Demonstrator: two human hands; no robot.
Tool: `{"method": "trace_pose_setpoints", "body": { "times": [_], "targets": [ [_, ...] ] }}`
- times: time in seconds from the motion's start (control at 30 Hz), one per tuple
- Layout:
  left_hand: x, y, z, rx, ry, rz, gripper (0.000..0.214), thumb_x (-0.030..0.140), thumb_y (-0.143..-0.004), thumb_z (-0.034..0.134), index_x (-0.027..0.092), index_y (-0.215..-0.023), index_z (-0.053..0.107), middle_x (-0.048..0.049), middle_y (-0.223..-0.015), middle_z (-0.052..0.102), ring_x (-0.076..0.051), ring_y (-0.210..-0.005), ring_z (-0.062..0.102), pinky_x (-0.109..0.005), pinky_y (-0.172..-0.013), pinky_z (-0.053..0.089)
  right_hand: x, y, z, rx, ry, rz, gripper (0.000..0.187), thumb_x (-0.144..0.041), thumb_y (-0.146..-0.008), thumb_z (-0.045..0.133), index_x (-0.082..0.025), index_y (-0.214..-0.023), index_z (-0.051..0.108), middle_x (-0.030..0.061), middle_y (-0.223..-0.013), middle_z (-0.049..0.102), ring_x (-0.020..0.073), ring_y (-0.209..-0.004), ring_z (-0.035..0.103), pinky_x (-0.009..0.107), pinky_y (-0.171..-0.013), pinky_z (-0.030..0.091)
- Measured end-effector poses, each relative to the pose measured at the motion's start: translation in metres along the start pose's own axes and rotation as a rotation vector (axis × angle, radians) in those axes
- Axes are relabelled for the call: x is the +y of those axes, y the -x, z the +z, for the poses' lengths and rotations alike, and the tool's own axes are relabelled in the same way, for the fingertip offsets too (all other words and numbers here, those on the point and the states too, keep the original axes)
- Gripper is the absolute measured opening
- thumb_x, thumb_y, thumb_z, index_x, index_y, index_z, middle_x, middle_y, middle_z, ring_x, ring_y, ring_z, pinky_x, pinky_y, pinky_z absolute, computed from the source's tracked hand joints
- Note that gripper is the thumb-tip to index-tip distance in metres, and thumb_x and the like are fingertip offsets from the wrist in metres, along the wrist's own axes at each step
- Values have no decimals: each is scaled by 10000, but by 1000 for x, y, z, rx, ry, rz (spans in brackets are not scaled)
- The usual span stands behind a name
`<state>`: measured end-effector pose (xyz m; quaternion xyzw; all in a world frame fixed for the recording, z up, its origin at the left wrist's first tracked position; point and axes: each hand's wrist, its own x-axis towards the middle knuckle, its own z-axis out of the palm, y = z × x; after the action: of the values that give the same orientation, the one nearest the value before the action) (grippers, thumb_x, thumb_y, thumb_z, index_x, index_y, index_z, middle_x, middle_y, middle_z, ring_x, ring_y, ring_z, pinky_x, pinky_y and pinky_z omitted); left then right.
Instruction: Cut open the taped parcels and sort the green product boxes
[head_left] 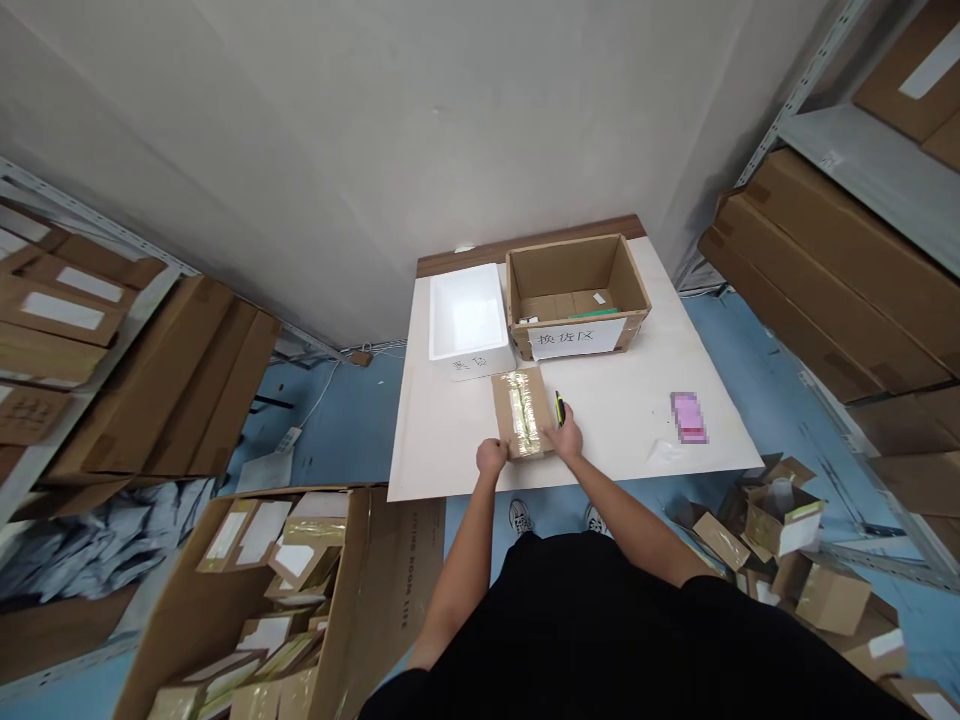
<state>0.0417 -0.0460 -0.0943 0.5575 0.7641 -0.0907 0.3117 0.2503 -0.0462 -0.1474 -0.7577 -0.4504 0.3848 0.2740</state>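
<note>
A small cardboard box (501, 398) lies on the white-topped table (450, 440), with shiny tape (523, 412) running down the middle of its top. My left hand (492, 456) grips the near left corner of this box, fingers closed. At the near right side, my right hand (568, 434) holds a yellow and black box cutter (560, 408) pointing away from me. Its fingers also reach the box's right edge. Whether the blade is out is too small to see.
Behind the box stand a white foam box (469, 355) and a large open carton (580, 338) with a handwritten label. A pink pixelated item (688, 417) and clear plastic (664, 451) lie at right. Big cartons of parcels (349, 600) and discarded boxes (832, 595) flank the table.
</note>
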Motion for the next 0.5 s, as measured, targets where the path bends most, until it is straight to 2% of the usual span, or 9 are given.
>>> {"method": "trace_pose_setpoints", "body": {
  "times": [0.07, 0.13, 0.23, 0.3, 0.33, 0.37, 0.43, 0.5],
  "targets": [
    [10, 10, 14, -45, 31, -1, 434, 423, -1071, 479, 178, -986, 828, -147, -1058, 841, -252, -987, 799, -290, -759, 578, -10, -29, -17, -24, 94, -91, 1020, -380, -750, 893, -203, -1637, 422, 159, -1238, 753, 363, -1127, 724, 396, -921, 562],
    [23, 14, 20, -95, 62, 21, 399, 406, -1059, 516, 187, -958, 834, -112, -977, 848, -215, -898, 805, -264, -757, 585, -21, -54, -32, -30, 153, -190, 988, -320, -731, 912, -223, -1612, 476, 147, -1181, 760, 349, -1081, 724, 369, -890, 540],
    [43, 9, 9, -119, 70, 52, 330, 419, -1014, 598, 188, -995, 832, -111, -997, 844, -237, -919, 803, -302, -826, 606, -33, -72, -48, -50, 239, -246, 965, -291, -737, 910, -244, -1605, 491, 140, -1162, 764, 341, -1048, 723, 357, -879, 520],
    [51, 0, -9, -55, 0, 102, 342, 430, -970, 664, 179, -1153, 805, -152, -1172, 814, -311, -1105, 770, -383, -938, 600, -29, -68, -57, -37, 246, -223, 948, -359, -790, 879, -221, -1627, 456, 156, -1192, 760, 355, -1070, 722, 373, -894, 525],
    [53, -5, -19, 9, -89, 171, 410, 427, -944, 699, 190, -1272, 765, -163, -1288, 775, -342, -1214, 727, -422, -1004, 580, -23, -62, -60, -20, 224, -202, 928, -405, -830, 846, -207, -1638, 434, 164, -1216, 757, 362, -1090, 721, 386, -906, 531],
    [54, -11, -28, 24, -194, 289, 540, 398, -891, 770, 224, -1397, 701, -155, -1410, 718, -358, -1318, 667, -443, -1072, 550, -15, -53, -63, 0, 187, -178, 902, -449, -868, 803, -196, -1644, 416, 169, -1242, 753, 366, -1111, 720, 398, -919, 538],
    [54, -23, -43, -71, -373, 579, 917, 364, -735, 919, 322, -1571, 547, -105, -1660, 517, -377, -1534, 458, -471, -1207, 448, 8, -30, -65, 36, 87, -123, 834, -499, -923, 718, -191, -1635, 414, 166, -1300, 742, 361, -1146, 718, 415, -945, 552],
    [52, -32, -48, -177, -493, 713, 1086, 401, -681, 964, 393, -1635, 446, -55, -1777, 328, -392, -1638, 263, -518, -1278, 352, 32, -7, -66, 54, -25, -67, 745, -512, -949, 651, -206, -1599, 455, 147, -1335, 732, 340, -1159, 720, 416, -959, 566]
  ]
}}
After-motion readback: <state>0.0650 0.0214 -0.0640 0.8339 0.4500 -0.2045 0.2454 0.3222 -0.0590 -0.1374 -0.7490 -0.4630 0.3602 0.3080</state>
